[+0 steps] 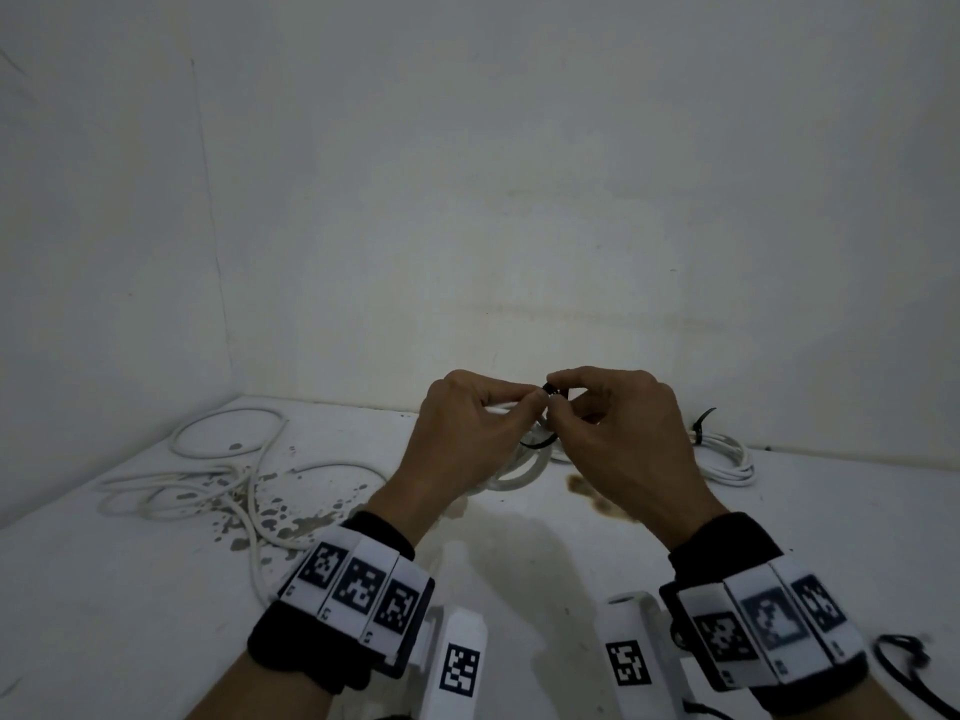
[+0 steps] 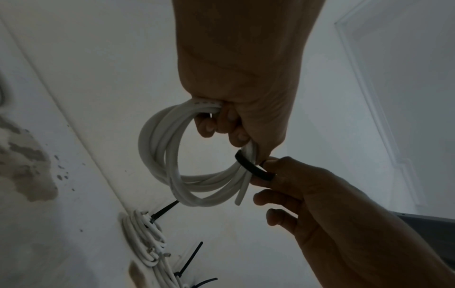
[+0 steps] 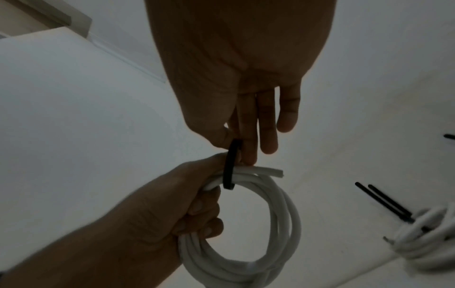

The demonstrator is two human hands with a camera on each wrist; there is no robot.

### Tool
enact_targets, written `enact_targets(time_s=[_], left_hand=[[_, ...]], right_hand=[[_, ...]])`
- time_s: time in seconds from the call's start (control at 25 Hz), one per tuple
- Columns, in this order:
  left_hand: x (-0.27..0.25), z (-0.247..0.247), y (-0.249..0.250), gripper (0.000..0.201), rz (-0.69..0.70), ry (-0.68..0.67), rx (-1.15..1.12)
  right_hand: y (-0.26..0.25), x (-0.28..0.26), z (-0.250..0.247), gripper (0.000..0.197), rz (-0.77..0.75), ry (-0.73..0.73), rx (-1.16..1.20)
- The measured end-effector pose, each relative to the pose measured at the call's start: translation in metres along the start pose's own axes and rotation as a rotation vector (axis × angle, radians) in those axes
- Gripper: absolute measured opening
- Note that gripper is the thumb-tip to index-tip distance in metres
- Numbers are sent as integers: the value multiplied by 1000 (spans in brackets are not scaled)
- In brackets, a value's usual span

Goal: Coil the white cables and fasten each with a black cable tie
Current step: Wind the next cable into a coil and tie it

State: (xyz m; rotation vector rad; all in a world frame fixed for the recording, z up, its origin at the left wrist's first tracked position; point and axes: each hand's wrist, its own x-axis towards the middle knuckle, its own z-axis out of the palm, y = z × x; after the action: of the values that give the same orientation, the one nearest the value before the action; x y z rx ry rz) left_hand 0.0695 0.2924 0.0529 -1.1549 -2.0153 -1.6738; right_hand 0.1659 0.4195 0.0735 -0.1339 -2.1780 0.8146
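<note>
My left hand [image 1: 467, 428] grips a coil of white cable [image 2: 167, 165], held up above the white table [image 1: 104, 589]. A black cable tie [image 2: 253, 167] wraps round the bundle beside the left fingers. My right hand [image 1: 613, 433] pinches that tie [image 3: 230, 165] between thumb and forefinger, its other fingers straight. In the right wrist view the coil [image 3: 283, 224] hangs below both hands, with one cut end sticking out to the right. In the head view the tie [image 1: 550, 390] shows only as a dark spot between the fingertips.
Loose white cables [image 1: 218, 480] sprawl over a stained patch at the table's left. Tied coils [image 1: 722, 454] with black tie tails lie at the right by the wall. A black cord [image 1: 904, 667] lies at the near right. Walls close off the back and left.
</note>
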Motion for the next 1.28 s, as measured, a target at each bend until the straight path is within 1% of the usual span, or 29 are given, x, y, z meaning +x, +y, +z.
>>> enact_targets(time_s=[0.16, 0.24, 0.32, 0.4, 0.48, 0.6, 0.68, 0.8, 0.88, 0.92, 0.96, 1.04, 1.08, 1.16, 1.28], left_hand=[[1, -1, 5, 14, 28, -47, -55], [0, 2, 6, 17, -16, -72, -78], [-1, 6, 8, 16, -77, -83, -60], [-2, 7, 10, 17, -121, -96, -32], [-2, 6, 11, 18, -135, -105, -30], [-2, 0, 7, 16, -84, -98, -7], [-1, -5, 9, 16, -57, -116, 26], [1, -11, 15, 17, -29, -191, 22], [1, -11, 21, 16, -18, -205, 14], [2, -10, 22, 17, -31, -195, -10], [2, -7, 23, 18, -59, -177, -44], [1, -2, 21, 21, -133, -128, -90], [1, 1, 18, 23, -145, -94, -73], [1, 5, 11, 24, -114, -24, -20], [2, 8, 0, 27, -79, 79, 66]], right_hand=[[-5, 3, -15, 9, 187, -152, 349], [-7, 4, -18, 9, 238, -121, 456], [-7, 4, -18, 10, 242, -65, 453], [-6, 3, -14, 10, 234, -42, 415], [-4, 2, -10, 10, 228, -23, 390], [-5, 1, -8, 7, 171, -80, 322], [-9, 1, -12, 7, 169, -142, 323], [-10, 2, -20, 12, 258, -243, 445], [-8, 2, -23, 15, 324, -263, 564], [-6, 2, -23, 16, 326, -233, 601], [-4, 2, -24, 15, 298, -165, 598], [0, 2, -24, 12, 199, -10, 485], [0, 3, -25, 11, 156, 40, 413], [-1, 4, -23, 13, 102, 101, 290], [-9, 2, -20, 17, 44, 132, 162]])
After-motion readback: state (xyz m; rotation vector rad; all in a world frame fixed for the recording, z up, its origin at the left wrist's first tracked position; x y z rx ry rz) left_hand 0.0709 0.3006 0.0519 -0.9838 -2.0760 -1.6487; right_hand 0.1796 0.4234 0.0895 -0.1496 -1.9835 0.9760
